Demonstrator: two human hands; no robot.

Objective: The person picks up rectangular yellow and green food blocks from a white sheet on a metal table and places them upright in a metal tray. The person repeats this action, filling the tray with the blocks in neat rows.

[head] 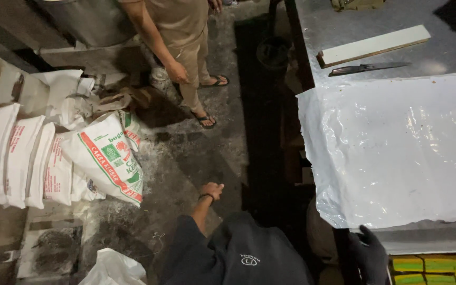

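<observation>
Metal table [344, 31]: the right side of the scene is being filled by it, from near to far; its grey top is being lit brightly.
Plastic sheet [397, 153]: it is being spread flat over the near part of the table, and its left edge is hanging a little past the table edge.
Flour sacks [22, 158]: several white sacks with red print are being kept in a row at the left, on a low platform; one sack with green and red print [109, 158] is being leaned against them, tilted toward the floor.
Other person [183, 31]: only the body, one hand and the sandals are being seen, at the far middle, on the dark floor [186, 153].
White board [373, 45]: it is being laid on the far part of the table, slanted.
Knife [365, 68]: it is being laid just beside the board, on its near side, apart from the plastic sheet.
Left hand [213, 190]: it is being held low over the floor, closed in a loose fist, with nothing seen inside; a dark band is being worn on the wrist.
Right hand [368, 248]: it is being covered by a dark glove, near the near edge of the plastic sheet, just under the corner; whether something is being gripped cannot be told.
</observation>
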